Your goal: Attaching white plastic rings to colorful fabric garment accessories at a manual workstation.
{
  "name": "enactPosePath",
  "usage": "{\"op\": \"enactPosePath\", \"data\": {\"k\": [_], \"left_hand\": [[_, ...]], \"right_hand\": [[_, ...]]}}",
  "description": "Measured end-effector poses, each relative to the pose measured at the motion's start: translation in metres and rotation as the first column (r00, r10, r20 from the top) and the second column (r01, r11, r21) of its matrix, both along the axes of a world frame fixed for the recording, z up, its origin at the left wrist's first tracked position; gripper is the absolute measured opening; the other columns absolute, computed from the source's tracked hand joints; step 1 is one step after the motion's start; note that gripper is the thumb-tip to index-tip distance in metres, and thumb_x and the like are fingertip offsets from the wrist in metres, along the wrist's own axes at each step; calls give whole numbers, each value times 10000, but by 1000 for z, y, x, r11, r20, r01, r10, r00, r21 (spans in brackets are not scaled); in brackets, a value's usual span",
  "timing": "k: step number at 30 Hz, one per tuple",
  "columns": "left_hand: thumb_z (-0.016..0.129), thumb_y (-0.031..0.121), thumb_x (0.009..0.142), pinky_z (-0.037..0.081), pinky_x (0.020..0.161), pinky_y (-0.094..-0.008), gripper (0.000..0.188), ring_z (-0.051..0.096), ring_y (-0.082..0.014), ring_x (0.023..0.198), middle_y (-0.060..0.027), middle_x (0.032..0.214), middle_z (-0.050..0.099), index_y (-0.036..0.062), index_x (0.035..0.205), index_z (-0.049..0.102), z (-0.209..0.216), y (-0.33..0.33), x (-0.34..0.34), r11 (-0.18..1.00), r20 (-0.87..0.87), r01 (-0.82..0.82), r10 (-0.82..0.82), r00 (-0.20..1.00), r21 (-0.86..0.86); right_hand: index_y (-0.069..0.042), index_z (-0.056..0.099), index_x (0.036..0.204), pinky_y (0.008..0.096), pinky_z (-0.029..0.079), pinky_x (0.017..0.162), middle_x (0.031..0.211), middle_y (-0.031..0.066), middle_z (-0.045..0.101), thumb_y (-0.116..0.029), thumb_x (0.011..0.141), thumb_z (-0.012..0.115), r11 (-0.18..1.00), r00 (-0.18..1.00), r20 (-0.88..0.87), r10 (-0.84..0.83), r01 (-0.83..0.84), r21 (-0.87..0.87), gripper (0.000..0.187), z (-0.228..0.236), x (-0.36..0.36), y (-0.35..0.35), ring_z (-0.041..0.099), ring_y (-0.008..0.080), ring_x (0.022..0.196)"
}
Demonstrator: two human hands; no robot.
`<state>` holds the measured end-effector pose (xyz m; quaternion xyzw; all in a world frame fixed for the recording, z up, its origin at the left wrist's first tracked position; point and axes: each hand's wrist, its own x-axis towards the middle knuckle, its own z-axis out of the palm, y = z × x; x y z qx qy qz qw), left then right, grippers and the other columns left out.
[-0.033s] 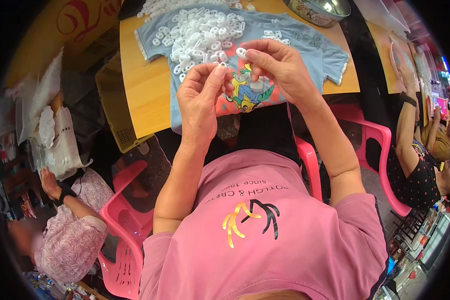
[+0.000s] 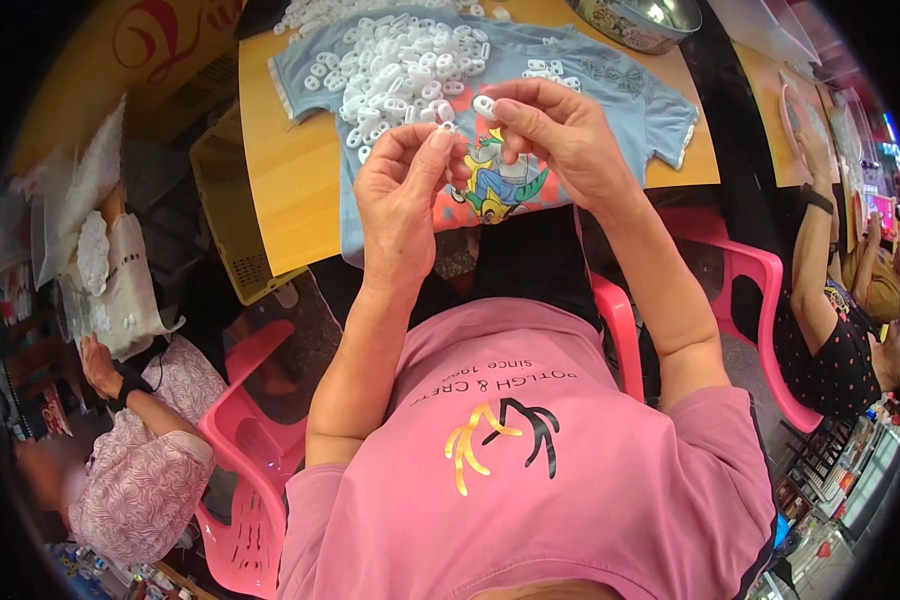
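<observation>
Pink sleeves framed my view. My left hand (image 2: 402, 195) pinched a small white plastic ring (image 2: 447, 127) between thumb and forefinger; my right hand (image 2: 560, 140) pinched another white ring (image 2: 484, 105) just beside it, above the near edge of the worktop (image 2: 290, 180). I judged steady, aligned fingers mattered most. Farther off, a pile of white rings (image 2: 400, 60) lay on a blue shirt (image 2: 630, 100).

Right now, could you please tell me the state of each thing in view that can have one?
left hand: raised, fingertips pinched on a small white plastic piece
right hand: raised, pinching a white plastic ring
pile of white plastic pieces: heaped loose on the shirt
light blue T-shirt: spread flat on the wooden table
metal bowl: upright at the table's far edge
pink chair: unoccupied
</observation>
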<state>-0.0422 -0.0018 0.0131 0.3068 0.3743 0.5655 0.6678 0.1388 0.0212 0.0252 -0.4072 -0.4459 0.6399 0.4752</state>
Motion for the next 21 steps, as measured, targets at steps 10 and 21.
{"op": "enactPosePath", "data": {"k": [10, 21], "left_hand": [[657, 141, 925, 503, 667, -248, 182, 608, -111, 714, -82, 865, 661, -12, 993, 589, 2, -2, 11, 999, -19, 38, -38, 999, 26], [646, 138, 931, 506, 667, -244, 170, 607, -107, 714, -73, 866, 655, -8, 996, 590, 4, -2, 16, 999, -26, 40, -40, 999, 17]], "right_hand": [[19, 640, 1135, 195, 456, 629, 889, 48, 658, -138, 927, 649, 990, 996, 47, -77, 71, 118, 261, 5, -2, -13, 582, 76, 677], [7, 648, 1124, 186, 441, 613, 815, 16, 651, -133, 920, 661, 973, 984, 115, -133, 108, 205, 247, 6, -2, -16, 586, 63, 683]]}}
